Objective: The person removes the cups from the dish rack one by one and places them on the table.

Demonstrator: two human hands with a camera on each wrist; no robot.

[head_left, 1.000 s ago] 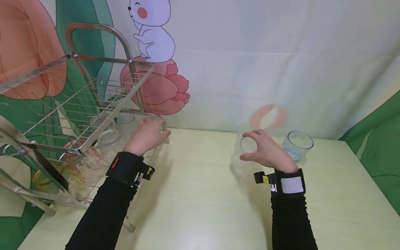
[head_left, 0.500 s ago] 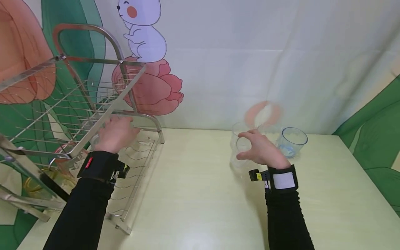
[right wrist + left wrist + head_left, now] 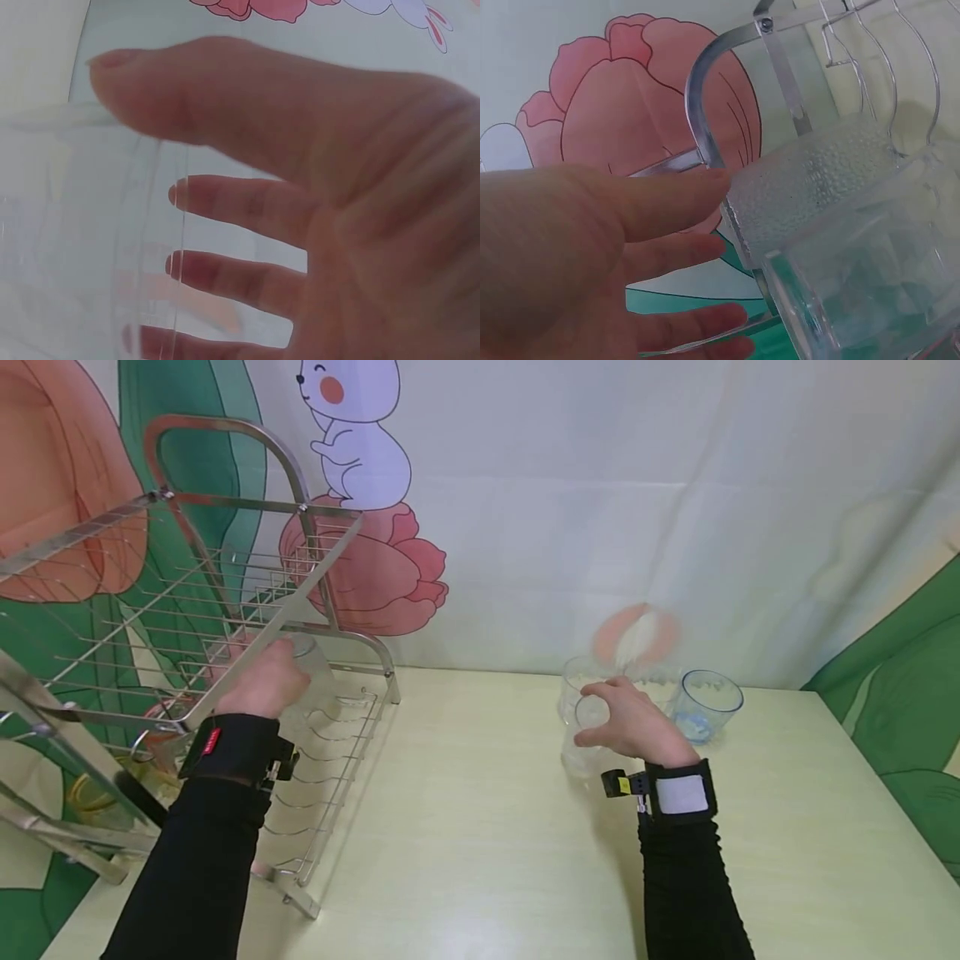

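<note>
In the head view, my left hand (image 3: 264, 681) reaches into the lower tier of the metal rack (image 3: 341, 814). The left wrist view shows its thumb and fingers extended, fingertips right at the near ends of two glasses lying side by side. One is a textured clear glass (image 3: 810, 180); the other is a smooth clear glass (image 3: 870, 277). My right hand (image 3: 637, 724) holds a clear glass (image 3: 67, 225) over the table, thumb on one side and fingers curved behind its wall. Another clear glass (image 3: 573, 677) stands just behind it.
A blue-rimmed glass (image 3: 705, 706) stands right of my right hand. A yellowish glass (image 3: 101, 793) and a reddish one (image 3: 161, 727) sit farther left in the rack. The rack's upper wire shelf (image 3: 172, 618) overhangs my left hand. A printed curtain (image 3: 525, 543) hangs behind the table.
My left hand has moved left from the rack's far right corner, in under the upper shelf by the glasses. The right hand keeps its place with the glass.
</note>
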